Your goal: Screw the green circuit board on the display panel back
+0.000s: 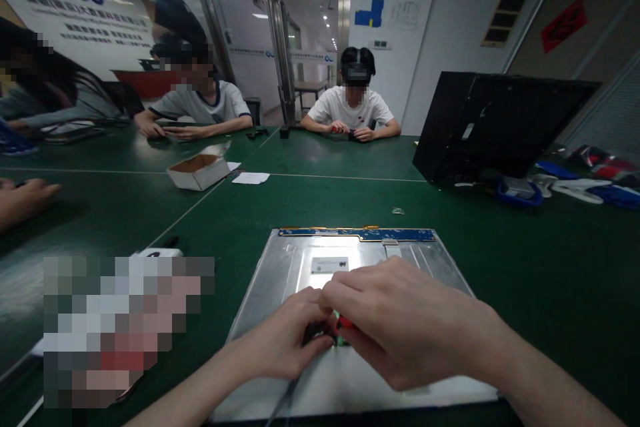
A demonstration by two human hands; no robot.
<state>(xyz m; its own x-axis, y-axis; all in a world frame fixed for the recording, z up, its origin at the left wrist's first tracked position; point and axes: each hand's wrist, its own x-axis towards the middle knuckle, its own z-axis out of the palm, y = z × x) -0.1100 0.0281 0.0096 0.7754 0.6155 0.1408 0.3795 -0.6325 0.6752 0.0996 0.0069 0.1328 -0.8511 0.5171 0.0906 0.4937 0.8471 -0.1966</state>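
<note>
A flat silver display panel (265, 287) lies back side up on the table in front of me, with a blue circuit strip (320, 235) along its far edge. Over its middle, my left hand (290, 333) is closed, thumb and fingers around a dark part that I cannot make out. A dark cable (285, 400) runs from under that hand toward me. My right hand (410, 320) is curled around a small red object (344, 322), mostly hidden by its fingers. Both hands meet above a small green circuit board (343, 340), largely covered.
On the green table (340, 197) stand an open white box (197, 172) and, at the right, a large black screen housing (500, 127). Gloves (580, 188) and a blue tray (520, 192) lie beside it. Several people sit around; a co-worker's hand (30, 199) rests at the left.
</note>
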